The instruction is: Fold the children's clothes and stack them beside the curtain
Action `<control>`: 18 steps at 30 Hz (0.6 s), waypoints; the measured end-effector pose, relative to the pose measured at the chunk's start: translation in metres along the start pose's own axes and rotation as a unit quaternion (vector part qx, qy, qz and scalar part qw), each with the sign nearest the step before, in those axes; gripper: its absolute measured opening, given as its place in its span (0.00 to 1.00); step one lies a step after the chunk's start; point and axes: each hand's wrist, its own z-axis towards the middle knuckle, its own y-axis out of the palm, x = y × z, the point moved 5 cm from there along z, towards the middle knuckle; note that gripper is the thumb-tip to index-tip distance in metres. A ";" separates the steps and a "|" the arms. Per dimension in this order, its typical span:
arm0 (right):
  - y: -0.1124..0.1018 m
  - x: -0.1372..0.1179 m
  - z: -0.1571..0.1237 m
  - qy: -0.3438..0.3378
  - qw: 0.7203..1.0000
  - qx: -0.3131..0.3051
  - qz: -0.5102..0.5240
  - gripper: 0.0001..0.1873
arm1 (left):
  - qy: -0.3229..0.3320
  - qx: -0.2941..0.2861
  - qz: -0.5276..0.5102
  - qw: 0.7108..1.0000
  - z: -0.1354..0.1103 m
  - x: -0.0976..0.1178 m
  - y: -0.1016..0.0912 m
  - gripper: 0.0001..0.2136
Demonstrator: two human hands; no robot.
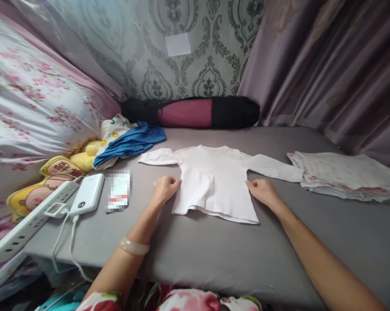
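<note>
A small white long-sleeved shirt [221,181] lies spread on a grey cloth surface, its neck away from me and both sleeves stretched out sideways. Its hem is slightly rumpled, with a raised fold left of the middle. My left hand [165,188] pinches the shirt's left side edge below the sleeve. At the opposite side edge, my right hand [262,190] pinches the fabric at about the same height. The right sleeve's cuff touches a stack of folded clothes [347,175].
To the left lie a power strip [33,220], a white power bank [87,194] with cables, and a blurred packet [118,190]. Behind them are a yellow plush [87,155] and blue clothing [133,144]. A black and red rolled bag [188,112] lies along the wall.
</note>
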 end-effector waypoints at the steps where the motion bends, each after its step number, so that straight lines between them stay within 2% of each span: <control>1: 0.001 0.001 -0.007 -0.005 1.000 -0.016 0.015 0.24 | 0.004 -0.019 -0.009 1.000 -0.009 -0.001 0.000 0.17; 5: 0.007 0.002 -0.037 0.005 0.992 -0.102 0.080 0.27 | 0.021 -0.078 -0.033 0.996 -0.039 0.002 -0.002 0.19; 9: 0.010 -0.001 -0.058 0.003 0.972 -0.199 0.127 0.28 | 0.028 -0.106 -0.029 0.994 -0.058 0.009 -0.005 0.19; 13: 0.007 -0.002 -0.064 -0.021 0.952 -0.269 0.148 0.28 | 0.021 -0.123 -0.047 0.991 -0.059 0.005 -0.004 0.19; 18: 0.004 0.010 -0.062 -0.020 0.944 -0.292 0.152 0.27 | -0.010 -0.112 -0.105 0.988 -0.049 -0.021 -0.003 0.21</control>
